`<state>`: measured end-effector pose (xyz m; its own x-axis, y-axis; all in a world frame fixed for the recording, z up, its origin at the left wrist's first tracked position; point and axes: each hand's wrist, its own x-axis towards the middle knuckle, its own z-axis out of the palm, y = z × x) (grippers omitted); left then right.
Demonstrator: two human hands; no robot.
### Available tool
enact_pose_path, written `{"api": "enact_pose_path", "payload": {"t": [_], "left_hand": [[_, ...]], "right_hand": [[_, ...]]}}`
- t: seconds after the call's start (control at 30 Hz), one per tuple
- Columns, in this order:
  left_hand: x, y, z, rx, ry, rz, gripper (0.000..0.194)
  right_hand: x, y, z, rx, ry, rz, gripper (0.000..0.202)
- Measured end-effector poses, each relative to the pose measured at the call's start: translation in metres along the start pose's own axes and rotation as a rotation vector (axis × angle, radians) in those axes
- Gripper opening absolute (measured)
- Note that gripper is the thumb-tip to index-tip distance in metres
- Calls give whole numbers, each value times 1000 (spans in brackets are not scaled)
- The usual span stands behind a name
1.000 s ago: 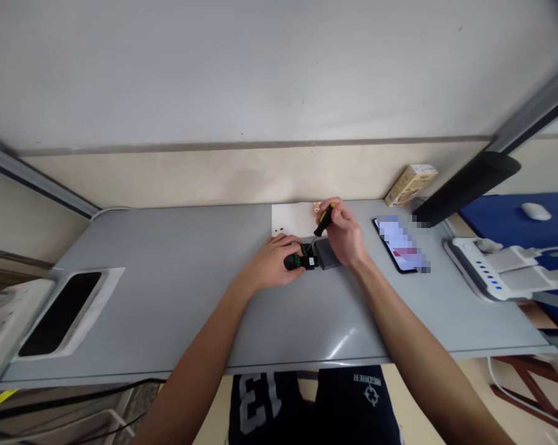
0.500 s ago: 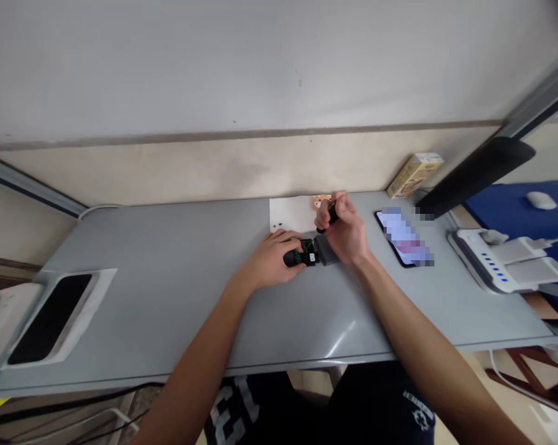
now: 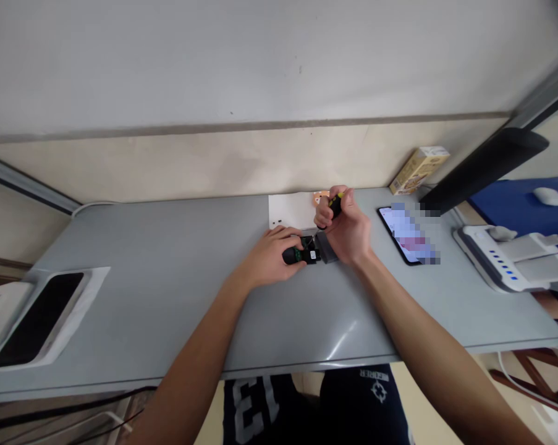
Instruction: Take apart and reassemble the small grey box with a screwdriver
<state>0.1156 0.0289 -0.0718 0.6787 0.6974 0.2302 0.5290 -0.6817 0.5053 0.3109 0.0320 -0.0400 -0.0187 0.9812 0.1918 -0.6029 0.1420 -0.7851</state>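
Note:
My left hand [image 3: 272,258] is closed around a small black device [image 3: 312,255], pressing it to the desk from its left side. Green circuit board shows between the fingers, and a small white label is on the device. In a closed fist, my right hand [image 3: 348,227] grips a screwdriver [image 3: 337,204] with a black and yellow handle. Its thin shaft slants down to the left, toward the opened device; the exact contact of the tip is too small to tell. A dark grey block [image 3: 327,250] lies against the device's right end, partly under my right wrist.
Behind my hands lies a white sheet [image 3: 290,211] with tiny dark pieces and an orange cartoon picture. A lit phone [image 3: 405,238], a power strip [image 3: 498,262] with plugs, a carton [image 3: 418,170] and a black post are to the right. Another phone [image 3: 42,318] lies left.
My right fist has turned slightly, so yellow parts of the screwdriver handle now show. My left hand keeps its hold on the device. The whole view has shifted a little.

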Motion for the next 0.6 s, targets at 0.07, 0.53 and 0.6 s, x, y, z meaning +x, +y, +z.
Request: {"api": "enact_pose_path", "payload": {"t": [0.07,0.53,0.6], "left_hand": [[0,0,0,-1,1,0,16],[-1,2,0,-8,-2,-25,15],[-1,3,-1,-6,-10,-34,15]], "right_hand": [[-2,1,2,7,-5,-23,31],[-9,5,11,-39,-32,-59,28],[-9,6,13,-45,-37,-63,28]]}}
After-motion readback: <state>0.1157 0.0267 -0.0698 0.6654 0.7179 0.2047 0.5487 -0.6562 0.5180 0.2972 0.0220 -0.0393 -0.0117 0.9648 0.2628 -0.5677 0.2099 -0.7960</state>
